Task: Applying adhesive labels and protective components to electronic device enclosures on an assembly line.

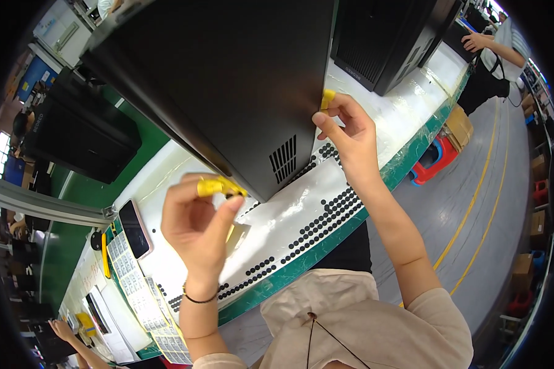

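The left hand (197,227) has its thumb and yellow-wrapped index finger pinched together on a small black piece (232,196), just beside the lower corner of the black case (228,92). The case stands tilted in view, ahead of and between both hands. The right hand (356,138) has its thumb and yellow-wrapped finger at the case's right edge; whether they clamp it I cannot tell. Below and between the hands, a white sheet (277,224) with rows of black dots (298,248) lies on the table (252,288). Left of the left hand are a phone (134,229), a yellow cutter (105,255) and label sheets (132,277). Beyond the right hand stands another black case (372,43).
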The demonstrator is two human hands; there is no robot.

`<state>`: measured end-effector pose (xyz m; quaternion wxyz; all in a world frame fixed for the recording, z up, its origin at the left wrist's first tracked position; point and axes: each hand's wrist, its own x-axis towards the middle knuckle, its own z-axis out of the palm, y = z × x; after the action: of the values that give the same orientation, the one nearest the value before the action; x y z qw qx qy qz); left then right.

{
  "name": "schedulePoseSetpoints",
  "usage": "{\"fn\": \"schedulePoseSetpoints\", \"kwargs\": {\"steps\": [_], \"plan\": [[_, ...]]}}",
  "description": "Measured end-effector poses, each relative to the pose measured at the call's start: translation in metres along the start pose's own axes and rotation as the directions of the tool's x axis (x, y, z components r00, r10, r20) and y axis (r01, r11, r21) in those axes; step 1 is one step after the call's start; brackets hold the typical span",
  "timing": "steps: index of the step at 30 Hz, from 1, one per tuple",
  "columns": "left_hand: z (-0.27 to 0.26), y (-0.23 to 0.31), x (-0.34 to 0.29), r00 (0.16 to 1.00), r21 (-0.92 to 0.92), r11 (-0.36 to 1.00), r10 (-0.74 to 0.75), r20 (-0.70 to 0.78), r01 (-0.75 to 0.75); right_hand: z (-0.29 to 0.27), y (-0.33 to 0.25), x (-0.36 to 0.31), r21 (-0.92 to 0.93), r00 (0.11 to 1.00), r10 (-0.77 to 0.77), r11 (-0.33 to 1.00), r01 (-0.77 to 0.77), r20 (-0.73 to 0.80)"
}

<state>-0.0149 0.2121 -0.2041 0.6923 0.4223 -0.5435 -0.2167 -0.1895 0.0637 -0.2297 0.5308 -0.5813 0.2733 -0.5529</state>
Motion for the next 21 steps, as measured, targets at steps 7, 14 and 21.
{"fn": "schedulePoseSetpoints", "kwargs": {"steps": [7,14,21], "plan": [[0.029,0.024,-0.026,0.984,-0.463,0.872,-0.179,-0.005,0.156,0.003,-0.037,-0.061,-0.288,0.751,-0.621,0.694,0.66,0.227],[0.041,0.026,-0.031,0.987,-0.319,0.936,-0.16,-0.002,0.151,0.011,-0.049,-0.071,-0.37,0.647,-0.671,0.534,0.761,0.363],[0.051,0.025,-0.03,0.994,-0.147,0.984,-0.1,0.033,0.104,0.0,-0.054,-0.073,-0.512,0.623,-0.688,0.407,0.756,0.373]]}}
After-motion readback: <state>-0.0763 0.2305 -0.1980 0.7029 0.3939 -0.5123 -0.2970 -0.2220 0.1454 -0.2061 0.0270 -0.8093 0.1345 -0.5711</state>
